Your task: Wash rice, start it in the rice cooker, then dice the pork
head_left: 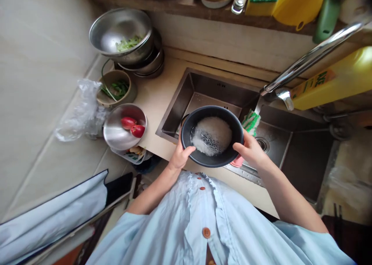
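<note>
A dark round pot (213, 162) is held level in front of my body, over the near edge of the sink (171, 121). White rice (213, 135) lies in it, wet-looking, with a dark glossy patch in the middle. My left hand (181, 156) grips the left rim, its thumb over the edge. On the opposite side my right hand (251, 148) clasps the rim in the same way. The fingers beneath the pot are hidden on both sides.
A faucet (283, 78) rises over the sink divider, beside a green-and-white cloth (251, 123). Left on the counter are a bowl with red fruits (116, 133), a pot of greens (132, 94) and a stacked metal bowl (101, 36). A yellow bottle (334, 82) stands right.
</note>
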`<action>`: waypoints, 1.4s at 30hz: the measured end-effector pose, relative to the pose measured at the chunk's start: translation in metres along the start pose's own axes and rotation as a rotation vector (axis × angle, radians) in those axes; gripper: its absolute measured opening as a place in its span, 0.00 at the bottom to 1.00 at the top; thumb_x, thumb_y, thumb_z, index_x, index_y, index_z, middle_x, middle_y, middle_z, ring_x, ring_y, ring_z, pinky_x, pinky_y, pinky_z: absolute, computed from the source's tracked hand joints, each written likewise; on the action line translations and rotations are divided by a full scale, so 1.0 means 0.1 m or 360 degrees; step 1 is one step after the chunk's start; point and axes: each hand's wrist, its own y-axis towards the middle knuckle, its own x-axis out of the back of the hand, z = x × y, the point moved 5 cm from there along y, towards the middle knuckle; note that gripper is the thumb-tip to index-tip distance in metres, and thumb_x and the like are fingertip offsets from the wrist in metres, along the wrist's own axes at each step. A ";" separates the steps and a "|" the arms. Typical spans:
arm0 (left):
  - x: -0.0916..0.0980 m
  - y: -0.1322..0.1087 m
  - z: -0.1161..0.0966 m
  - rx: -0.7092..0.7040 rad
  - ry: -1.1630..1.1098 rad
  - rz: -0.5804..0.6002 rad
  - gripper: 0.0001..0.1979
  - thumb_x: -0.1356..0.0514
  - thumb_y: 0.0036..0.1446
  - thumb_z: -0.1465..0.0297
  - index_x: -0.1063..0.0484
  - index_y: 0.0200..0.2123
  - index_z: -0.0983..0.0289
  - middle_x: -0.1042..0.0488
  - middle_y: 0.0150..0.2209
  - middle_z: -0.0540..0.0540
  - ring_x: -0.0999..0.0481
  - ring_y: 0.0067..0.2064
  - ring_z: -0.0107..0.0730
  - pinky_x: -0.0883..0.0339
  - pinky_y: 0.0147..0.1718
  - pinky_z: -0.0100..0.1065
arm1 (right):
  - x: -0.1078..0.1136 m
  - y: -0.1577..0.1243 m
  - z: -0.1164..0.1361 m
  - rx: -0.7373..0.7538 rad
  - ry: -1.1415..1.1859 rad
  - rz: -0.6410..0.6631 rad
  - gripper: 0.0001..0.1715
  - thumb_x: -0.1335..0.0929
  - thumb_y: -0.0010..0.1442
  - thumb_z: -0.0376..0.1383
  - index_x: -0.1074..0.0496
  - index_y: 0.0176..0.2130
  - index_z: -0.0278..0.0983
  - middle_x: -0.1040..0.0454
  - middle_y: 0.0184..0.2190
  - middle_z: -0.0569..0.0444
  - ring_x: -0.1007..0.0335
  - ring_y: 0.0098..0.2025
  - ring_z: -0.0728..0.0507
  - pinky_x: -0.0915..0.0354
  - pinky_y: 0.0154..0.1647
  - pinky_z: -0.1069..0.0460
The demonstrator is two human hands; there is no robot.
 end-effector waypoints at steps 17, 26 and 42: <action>0.29 -0.41 -0.28 -0.0190 -0.0096 -0.0200 0.43 0.45 0.43 0.72 0.53 0.65 0.59 0.39 0.60 0.53 0.39 0.61 0.42 0.46 0.61 0.42 | -0.37 -0.20 -0.03 -0.0090 -0.0231 0.0164 0.24 0.33 0.42 0.27 0.33 0.41 0.41 0.32 0.24 0.61 0.36 0.22 0.50 0.37 0.18 0.57; 0.33 -0.66 -0.27 -0.0238 -0.0133 -0.0357 0.42 0.45 0.45 0.72 0.54 0.65 0.60 0.37 0.60 0.54 0.38 0.60 0.42 0.44 0.60 0.41 | -0.47 -0.24 0.09 -0.0025 -0.0377 0.0320 0.23 0.32 0.43 0.28 0.34 0.41 0.41 0.32 0.24 0.61 0.36 0.21 0.50 0.37 0.16 0.57; 0.62 -1.19 -0.24 -0.0230 -0.0292 -0.0623 0.41 0.44 0.42 0.77 0.47 0.63 0.60 0.37 0.60 0.52 0.42 0.62 0.41 0.51 0.63 0.38 | -0.86 -0.29 -0.14 -0.0216 -0.0459 0.0576 0.20 0.32 0.42 0.31 0.36 0.39 0.40 0.32 0.23 0.63 0.33 0.19 0.49 0.36 0.13 0.55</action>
